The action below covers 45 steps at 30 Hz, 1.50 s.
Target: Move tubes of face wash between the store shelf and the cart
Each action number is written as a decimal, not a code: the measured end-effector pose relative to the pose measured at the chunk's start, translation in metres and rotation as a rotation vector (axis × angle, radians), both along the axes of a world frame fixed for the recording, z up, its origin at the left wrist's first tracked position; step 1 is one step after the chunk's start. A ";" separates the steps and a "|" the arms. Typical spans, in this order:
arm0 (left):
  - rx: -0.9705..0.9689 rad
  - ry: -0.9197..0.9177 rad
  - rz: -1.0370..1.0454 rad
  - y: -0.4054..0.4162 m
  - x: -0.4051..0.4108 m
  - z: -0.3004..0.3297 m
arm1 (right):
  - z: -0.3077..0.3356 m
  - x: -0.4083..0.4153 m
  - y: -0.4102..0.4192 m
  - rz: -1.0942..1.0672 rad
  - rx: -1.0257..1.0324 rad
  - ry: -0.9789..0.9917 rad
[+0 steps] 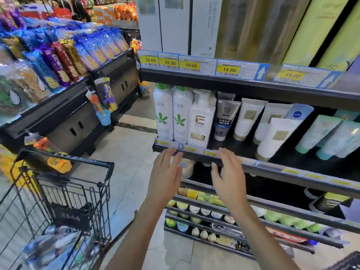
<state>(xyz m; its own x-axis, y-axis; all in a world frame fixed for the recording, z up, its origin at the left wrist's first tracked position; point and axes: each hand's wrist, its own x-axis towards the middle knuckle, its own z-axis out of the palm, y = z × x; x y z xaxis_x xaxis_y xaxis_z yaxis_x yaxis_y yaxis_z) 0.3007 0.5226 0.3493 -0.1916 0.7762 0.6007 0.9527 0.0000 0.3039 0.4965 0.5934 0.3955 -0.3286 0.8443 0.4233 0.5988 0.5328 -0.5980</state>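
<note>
1. Both hands are raised in front of the black metal store shelf [272,168], level with its front edge. The left hand [165,176] has straight, loosely spread fingers and holds nothing. The right hand [229,178] has relaxed, slightly bent fingers and is also empty.
2. The face wash tubes stand cap-down on the shelf, leaning back, so their labels face the aisle. A grey tube marked MEN [226,119] stands just right of a white pump bottle [201,121]. White tubes with gold labels [276,137] follow, then pale teal tubes [319,133] further right.
3. The black wire shopping cart [74,191] stands to the left, well within reach for transfers. Blurred packages lie in its basket; whether they are tubes cannot be determined.
4. Judgement: the hands appear positioned to reach for a tube on the shelf. No tube is contacted yet.
</note>
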 end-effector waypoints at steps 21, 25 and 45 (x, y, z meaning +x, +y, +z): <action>-0.419 -0.540 1.227 -0.401 -0.017 -0.115 | -0.128 -0.223 -0.244 1.268 -0.207 -0.685; -0.410 -0.620 1.282 -0.432 -0.043 -0.128 | -0.127 -0.269 -0.279 1.298 -0.176 -0.743; -0.555 -1.036 1.247 -0.447 -0.251 -0.212 | -0.231 -0.496 -0.322 1.342 -0.400 -1.079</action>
<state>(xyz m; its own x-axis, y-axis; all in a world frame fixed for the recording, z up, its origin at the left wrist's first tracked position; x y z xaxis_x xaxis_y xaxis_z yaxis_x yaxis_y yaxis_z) 0.0501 0.0753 0.1372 -0.9023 -0.0770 -0.4242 -0.2854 0.8442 0.4538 0.0005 0.2715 0.1641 -0.7849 -0.2290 -0.5757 0.0915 0.8762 -0.4733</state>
